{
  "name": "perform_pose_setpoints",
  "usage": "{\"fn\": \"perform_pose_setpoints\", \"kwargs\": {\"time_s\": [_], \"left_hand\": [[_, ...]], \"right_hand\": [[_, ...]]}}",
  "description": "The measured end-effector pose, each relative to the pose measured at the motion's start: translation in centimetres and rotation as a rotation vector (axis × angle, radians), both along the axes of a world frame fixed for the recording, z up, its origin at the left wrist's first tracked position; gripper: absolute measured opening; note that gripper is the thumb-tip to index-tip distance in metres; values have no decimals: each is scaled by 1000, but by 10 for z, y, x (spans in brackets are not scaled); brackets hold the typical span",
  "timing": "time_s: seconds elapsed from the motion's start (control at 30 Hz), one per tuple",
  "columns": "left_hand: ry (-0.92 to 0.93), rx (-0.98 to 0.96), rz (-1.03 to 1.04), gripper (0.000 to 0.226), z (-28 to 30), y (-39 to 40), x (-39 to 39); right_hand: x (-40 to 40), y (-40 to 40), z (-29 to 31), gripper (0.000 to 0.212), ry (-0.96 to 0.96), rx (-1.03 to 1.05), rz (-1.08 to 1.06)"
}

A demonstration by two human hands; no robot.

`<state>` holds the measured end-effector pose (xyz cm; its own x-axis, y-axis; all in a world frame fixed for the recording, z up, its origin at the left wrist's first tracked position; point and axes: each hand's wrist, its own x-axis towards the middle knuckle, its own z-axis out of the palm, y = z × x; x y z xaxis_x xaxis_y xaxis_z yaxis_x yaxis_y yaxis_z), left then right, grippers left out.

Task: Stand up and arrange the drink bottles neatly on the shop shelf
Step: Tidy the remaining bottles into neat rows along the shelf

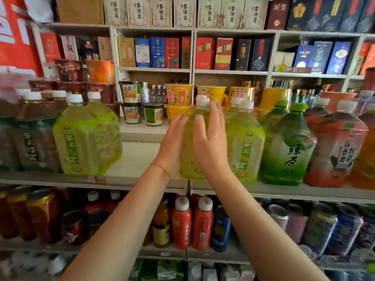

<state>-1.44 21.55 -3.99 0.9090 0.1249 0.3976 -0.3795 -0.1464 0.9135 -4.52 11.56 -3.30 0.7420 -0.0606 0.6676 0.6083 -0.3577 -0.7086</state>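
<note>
Bottle (191,147) stood upright mid-frame on shelf (129,177); left hand (173,142) and right hand (210,142) pressed its sides, fingers straight, beside another green bottle (244,147).

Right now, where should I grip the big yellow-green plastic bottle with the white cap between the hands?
Probably by its wide body, one palm on each flank, as the left hand and right hand sit now. The yellow-green bottle stands upright, large and broad-sided, with a neighbouring green bottle crowding its right.
</note>
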Motion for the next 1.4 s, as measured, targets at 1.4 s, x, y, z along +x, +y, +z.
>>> {"fn": "perform_pose_setpoints", "kwargs": {"time_s": [1.4], "left_hand": [[156, -272, 187, 78, -14, 66, 3]], "right_hand": [[55, 57, -36, 89, 759, 510, 355]]}}
